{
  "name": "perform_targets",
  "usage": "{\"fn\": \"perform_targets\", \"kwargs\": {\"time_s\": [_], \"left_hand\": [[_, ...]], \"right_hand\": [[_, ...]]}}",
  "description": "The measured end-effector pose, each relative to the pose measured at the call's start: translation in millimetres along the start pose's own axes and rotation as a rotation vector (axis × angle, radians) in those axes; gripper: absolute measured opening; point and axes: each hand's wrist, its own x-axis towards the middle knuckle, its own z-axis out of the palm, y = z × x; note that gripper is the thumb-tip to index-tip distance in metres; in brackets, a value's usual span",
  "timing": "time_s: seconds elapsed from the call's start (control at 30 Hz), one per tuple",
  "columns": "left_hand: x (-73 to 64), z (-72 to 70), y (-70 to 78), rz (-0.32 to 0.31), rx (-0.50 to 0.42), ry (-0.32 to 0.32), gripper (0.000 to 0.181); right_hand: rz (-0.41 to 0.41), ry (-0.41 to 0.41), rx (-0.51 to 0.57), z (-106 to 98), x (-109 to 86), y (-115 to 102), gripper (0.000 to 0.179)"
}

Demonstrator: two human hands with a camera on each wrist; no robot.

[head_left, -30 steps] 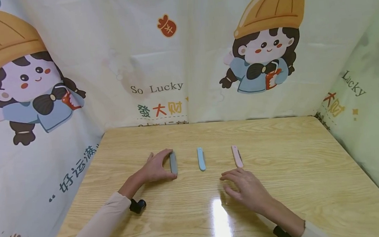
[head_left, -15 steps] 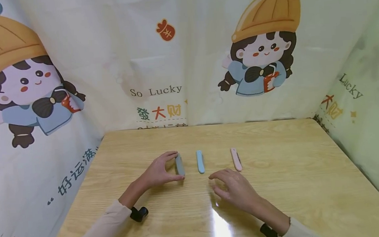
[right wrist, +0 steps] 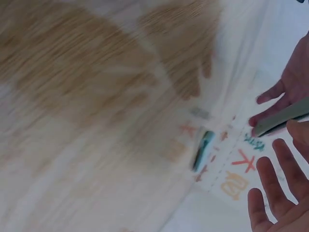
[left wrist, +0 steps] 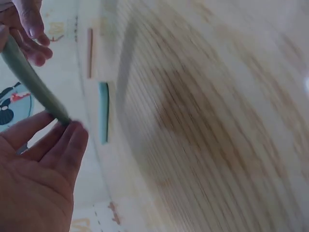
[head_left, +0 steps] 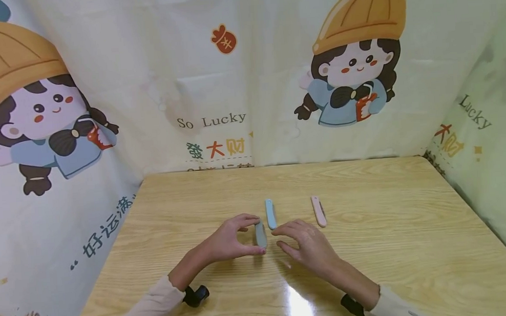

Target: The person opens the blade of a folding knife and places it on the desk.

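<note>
In the head view my left hand (head_left: pixel 234 238) pinches a slim grey-green folding knife (head_left: pixel 261 234) by its two ends, thumb at the near end, fingers at the far end. The knife is lifted off the table; a dark slit runs along its edge in the right wrist view. My right hand (head_left: pixel 309 247) hovers just right of it, fingers loosely bent and holding nothing. From the head view a small gap separates its fingertips from the knife. Behind them a light blue folding knife (head_left: pixel 270 214) lies on the table, with a pink folding knife (head_left: pixel 319 211) to its right.
The wood-grain table (head_left: pixel 375 267) reaches back to a printed cloth (head_left: pixel 274 78) hung behind it and along both sides. A bright reflection lies on the near middle of the tabletop. Black wrist cameras sit under both forearms.
My left hand has gripped the grey-green knife, raised it and carried it right and nearer. My right hand has moved left toward it. The blue and pink knives stay put.
</note>
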Motion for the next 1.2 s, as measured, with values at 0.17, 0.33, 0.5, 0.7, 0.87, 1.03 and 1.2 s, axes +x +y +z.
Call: {"fn": "perform_targets", "kwargs": {"time_s": [0.17, 0.33, 0.5, 0.7, 0.87, 1.03, 1.2], "left_hand": [[1.5, 7.4, 5.3, 0.044, -0.107, -0.083, 0.069], [2.6, 10.7, 9.1, 0.035, -0.127, -0.115, 0.068], [0.6, 13.3, 10.6, -0.008, -0.159, -0.143, 0.059], [-2.1, 15.2, 11.0, -0.031, -0.201, -0.177, 0.051], [-3.3, 15.4, 10.6, -0.023, -0.279, -0.154, 0.051], [-2.4, 21.4, 12.9, -0.013, -0.424, -0.092, 0.05], [-3.1, 33.8, 14.1, -0.019, -0.517, -0.058, 0.044]], "right_hand": [[-0.067, 0.014, -0.002, -2, 0.6, -6, 0.024], [-0.088, 0.017, -0.008, -2, 0.3, -8, 0.021], [-0.111, 0.017, -0.023, -1, -2.2, -7, 0.02], [-0.116, 0.046, -0.006, 2, -5.2, -5, 0.019], [-0.008, -0.008, 0.125, 0, -9.6, -6, 0.008], [0.205, -0.102, 0.309, -4, -12.9, -7, 0.005], [0.333, -0.16, 0.501, -4, -11.6, -7, 0.004]]}}
